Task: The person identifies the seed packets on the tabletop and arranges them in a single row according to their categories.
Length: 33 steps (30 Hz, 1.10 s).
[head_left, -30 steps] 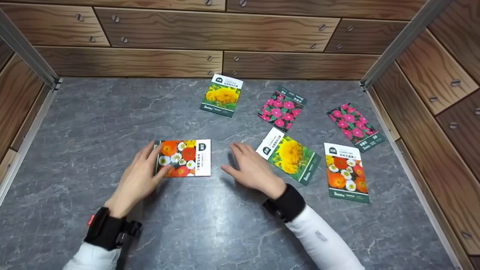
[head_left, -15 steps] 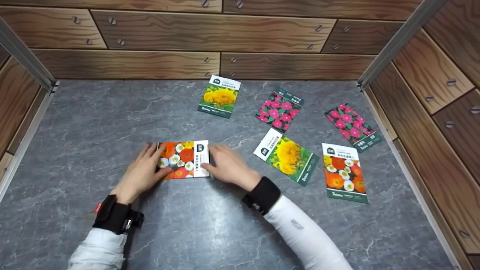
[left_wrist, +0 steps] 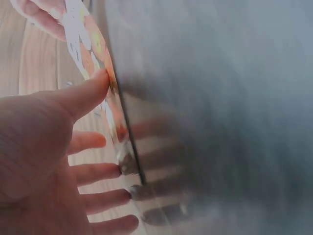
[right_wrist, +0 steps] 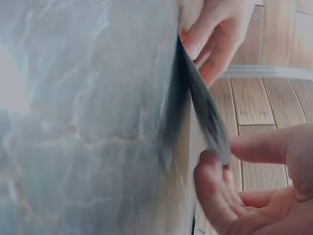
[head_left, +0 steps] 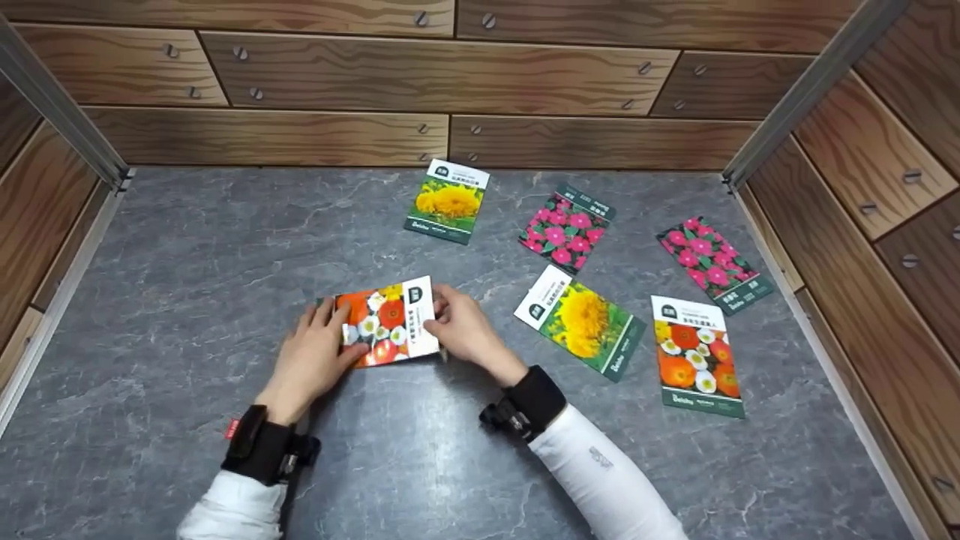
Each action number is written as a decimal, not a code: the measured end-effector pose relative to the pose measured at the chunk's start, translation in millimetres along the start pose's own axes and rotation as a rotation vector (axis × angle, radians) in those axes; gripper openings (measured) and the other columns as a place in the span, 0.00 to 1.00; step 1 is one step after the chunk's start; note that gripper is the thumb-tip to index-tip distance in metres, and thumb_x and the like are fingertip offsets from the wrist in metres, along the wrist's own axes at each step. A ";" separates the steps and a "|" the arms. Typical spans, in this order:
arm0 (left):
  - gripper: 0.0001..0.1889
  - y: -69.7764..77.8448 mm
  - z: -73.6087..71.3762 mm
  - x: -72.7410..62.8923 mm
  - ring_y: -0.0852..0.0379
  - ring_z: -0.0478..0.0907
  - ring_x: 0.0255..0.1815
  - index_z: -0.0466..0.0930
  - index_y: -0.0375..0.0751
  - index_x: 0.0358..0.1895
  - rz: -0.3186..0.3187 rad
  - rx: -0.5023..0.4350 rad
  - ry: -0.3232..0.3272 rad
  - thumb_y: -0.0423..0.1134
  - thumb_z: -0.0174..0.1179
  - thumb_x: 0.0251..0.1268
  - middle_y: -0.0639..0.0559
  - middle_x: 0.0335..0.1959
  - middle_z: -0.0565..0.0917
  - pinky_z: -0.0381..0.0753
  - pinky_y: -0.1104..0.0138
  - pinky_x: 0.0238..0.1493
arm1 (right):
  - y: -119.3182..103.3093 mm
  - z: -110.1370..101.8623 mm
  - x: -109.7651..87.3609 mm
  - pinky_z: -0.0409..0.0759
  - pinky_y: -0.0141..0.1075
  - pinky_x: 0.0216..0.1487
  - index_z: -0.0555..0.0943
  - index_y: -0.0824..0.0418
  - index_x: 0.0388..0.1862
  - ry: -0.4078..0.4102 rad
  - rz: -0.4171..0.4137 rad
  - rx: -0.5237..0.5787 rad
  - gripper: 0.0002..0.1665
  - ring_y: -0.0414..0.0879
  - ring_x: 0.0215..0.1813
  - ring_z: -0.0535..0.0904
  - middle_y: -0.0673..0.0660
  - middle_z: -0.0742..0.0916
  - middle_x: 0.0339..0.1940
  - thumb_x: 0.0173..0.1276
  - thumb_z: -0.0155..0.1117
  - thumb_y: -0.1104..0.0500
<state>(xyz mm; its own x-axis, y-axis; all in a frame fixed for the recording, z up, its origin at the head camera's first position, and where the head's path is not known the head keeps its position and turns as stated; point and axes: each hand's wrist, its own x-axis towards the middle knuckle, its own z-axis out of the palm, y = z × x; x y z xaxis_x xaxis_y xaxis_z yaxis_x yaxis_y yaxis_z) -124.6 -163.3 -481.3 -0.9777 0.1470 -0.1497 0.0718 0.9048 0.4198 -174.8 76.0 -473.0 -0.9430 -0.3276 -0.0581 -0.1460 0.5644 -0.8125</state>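
Note:
An orange, red and white poppy seed packet (head_left: 386, 324) lies sideways between the two hands in the head view. My right hand (head_left: 466, 330) pinches its white right end between thumb and fingers. That end is raised off the tabletop, as the right wrist view shows with the packet's edge (right_wrist: 205, 107) bowed upward. At the left end rests my left hand (head_left: 311, 360), its thumb (left_wrist: 90, 95) on the packet's face. The other left fingers are extended, their tips down near the packet's far side. The left hand covers the packet's green end.
To the right lie a yellow flower packet (head_left: 583, 322), another poppy packet (head_left: 699, 360) and two pink flower packets (head_left: 564, 231) (head_left: 712, 259). A second yellow packet (head_left: 448, 202) is near the back wall (head_left: 337, 139). Wood-print walls enclose the grey marbled tabletop (head_left: 225, 247).
My right hand has moved left to the poppy packet, taken its right end and lifted it. The packet is now slightly turned, and my left hand has shifted a little right with it.

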 end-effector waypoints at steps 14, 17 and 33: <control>0.35 41.8 -0.8 -18.6 0.31 0.65 0.81 0.66 0.37 0.79 0.036 -0.198 0.420 0.46 0.65 0.75 0.33 0.81 0.66 0.65 0.34 0.79 | 3.1 -34.2 -19.3 0.79 0.32 0.49 0.77 0.68 0.64 0.008 -0.010 0.137 0.21 0.45 0.43 0.79 0.63 0.86 0.45 0.73 0.57 0.68; 0.34 45.7 -2.1 -19.7 0.32 0.72 0.75 0.67 0.38 0.79 0.047 -0.249 0.408 0.46 0.64 0.76 0.34 0.76 0.74 0.70 0.37 0.77 | 2.7 -41.5 -21.8 0.79 0.33 0.51 0.79 0.68 0.62 -0.001 -0.064 0.121 0.19 0.46 0.45 0.80 0.65 0.87 0.46 0.74 0.58 0.68; 0.12 52.1 -2.4 -9.5 0.61 0.81 0.33 0.85 0.31 0.57 0.016 -0.668 0.520 0.28 0.59 0.76 0.36 0.45 0.90 0.76 0.76 0.33 | 4.4 -52.4 -20.2 0.91 0.47 0.52 0.75 0.69 0.71 0.229 -0.017 0.432 0.25 0.50 0.45 0.86 0.70 0.87 0.52 0.78 0.61 0.65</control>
<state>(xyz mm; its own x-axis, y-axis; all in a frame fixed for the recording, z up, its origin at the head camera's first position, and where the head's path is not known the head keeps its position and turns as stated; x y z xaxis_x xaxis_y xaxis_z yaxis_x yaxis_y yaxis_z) -112.1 -118.5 -455.9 -0.9556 -0.1925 0.2233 0.1151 0.4537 0.8837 -172.0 124.8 -445.0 -0.9901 -0.1319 0.0472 -0.0706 0.1789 -0.9813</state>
